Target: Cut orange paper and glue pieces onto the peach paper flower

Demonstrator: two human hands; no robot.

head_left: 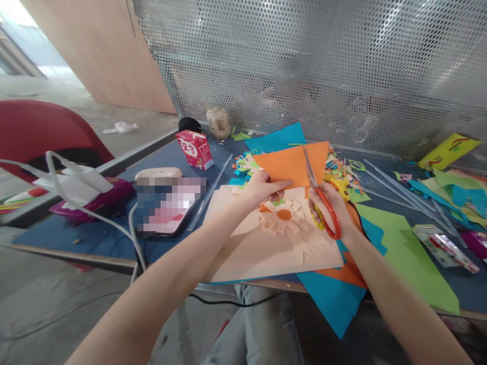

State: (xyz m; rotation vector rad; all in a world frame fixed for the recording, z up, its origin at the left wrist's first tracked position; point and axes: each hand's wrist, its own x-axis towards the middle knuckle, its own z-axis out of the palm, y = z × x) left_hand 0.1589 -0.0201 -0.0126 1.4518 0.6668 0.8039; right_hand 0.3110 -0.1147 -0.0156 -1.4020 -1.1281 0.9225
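My left hand [264, 188] grips a sheet of orange paper [283, 161] by its lower left part, holding it above the table. In my right hand [335, 205] is a pair of scissors [327, 210] with red and yellow handles. The scissor blades point up and lie at the right part of the orange sheet. Beneath my hands a peach paper flower [283, 215] with an orange centre rests on a stack of peach paper [243, 258].
Blue paper [331, 304] and green paper [411, 253] lie to the right, with a small box [437, 246]. To the left are a phone [171, 208], a red box [194, 148] and a purple power strip [91, 200] with white cables. A perforated metal panel [323, 86] stands behind.
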